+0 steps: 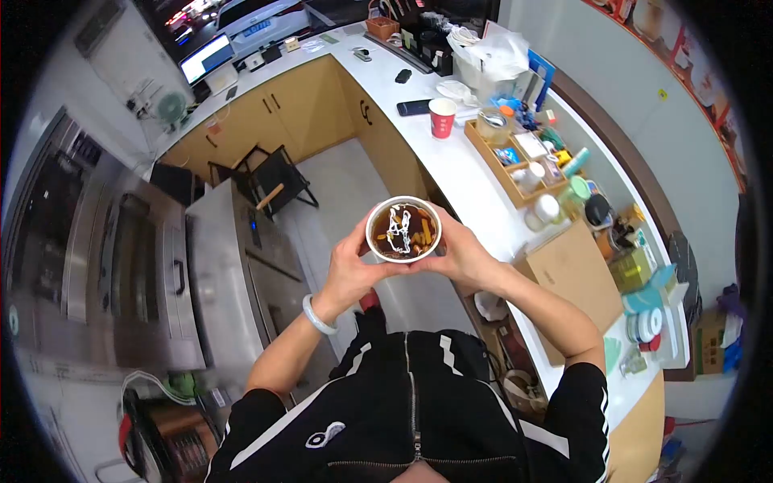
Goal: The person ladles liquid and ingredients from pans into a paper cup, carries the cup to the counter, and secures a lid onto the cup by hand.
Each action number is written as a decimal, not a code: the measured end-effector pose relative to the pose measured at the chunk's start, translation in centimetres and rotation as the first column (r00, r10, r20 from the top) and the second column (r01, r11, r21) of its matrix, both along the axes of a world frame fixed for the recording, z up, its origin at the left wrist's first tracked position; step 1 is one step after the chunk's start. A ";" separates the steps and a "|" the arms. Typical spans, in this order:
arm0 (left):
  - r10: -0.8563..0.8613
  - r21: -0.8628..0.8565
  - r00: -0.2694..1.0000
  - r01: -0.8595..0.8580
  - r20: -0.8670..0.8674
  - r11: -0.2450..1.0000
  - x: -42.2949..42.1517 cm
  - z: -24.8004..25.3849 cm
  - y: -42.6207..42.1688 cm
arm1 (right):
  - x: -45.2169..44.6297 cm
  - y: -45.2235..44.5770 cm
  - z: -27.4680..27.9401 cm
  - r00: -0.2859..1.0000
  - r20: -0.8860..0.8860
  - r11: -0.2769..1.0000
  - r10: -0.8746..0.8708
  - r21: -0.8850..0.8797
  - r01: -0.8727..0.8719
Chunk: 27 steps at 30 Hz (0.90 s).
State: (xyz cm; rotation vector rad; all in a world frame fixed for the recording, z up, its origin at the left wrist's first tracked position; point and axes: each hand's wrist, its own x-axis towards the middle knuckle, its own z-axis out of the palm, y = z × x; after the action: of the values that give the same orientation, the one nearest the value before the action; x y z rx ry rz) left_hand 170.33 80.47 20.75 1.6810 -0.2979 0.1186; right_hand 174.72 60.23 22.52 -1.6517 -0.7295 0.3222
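A round white-rimmed cup (403, 229) of dark brown liquid is held up in front of my body, over the floor. Yellowish pieces float in the liquid, and bright white reflections lie on its surface. My left hand (351, 259) wraps the cup's left side, a pale bangle on that wrist. Around the right side curl the fingers of my right hand (465, 251). Both thumbs meet the cup near its lower edge. The cup looks upright, seen from above.
To the right runs a white counter (439, 165) with a red paper cup (441, 118), a wooden organizer (493, 165) of jars and a cardboard box (573, 278). A black folding chair (282, 179) stands ahead; steel equipment (221, 266) lines the left.
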 end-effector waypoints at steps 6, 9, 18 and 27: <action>-0.153 0.036 0.988 0.153 -0.002 0.988 19.3 -0.9 7.3 | 16.4 6.8 -2.2 0.989 0.044 0.990 -0.144 0.002 0.144; -0.202 0.030 0.979 0.202 0.006 0.979 28.6 -1.7 10.0 | 24.2 9.7 -2.8 0.974 0.021 0.974 -0.226 0.013 0.226; -0.359 0.011 0.931 0.360 -0.062 0.933 53.2 -5.4 15.5 | 45.4 15.4 -6.9 0.895 0.100 0.889 -0.435 -0.114 0.444; -0.509 0.055 0.851 0.519 -0.130 0.853 73.1 -10.4 19.0 | 61.5 19.7 -12.0 0.800 0.095 0.780 -0.593 -0.181 0.599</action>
State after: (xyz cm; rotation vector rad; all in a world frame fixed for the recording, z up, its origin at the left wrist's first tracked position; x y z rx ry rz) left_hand 243.45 99.46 10.38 1.6320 -0.6684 -0.3959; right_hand 236.21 79.94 10.52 -1.9919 -0.1607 -0.0958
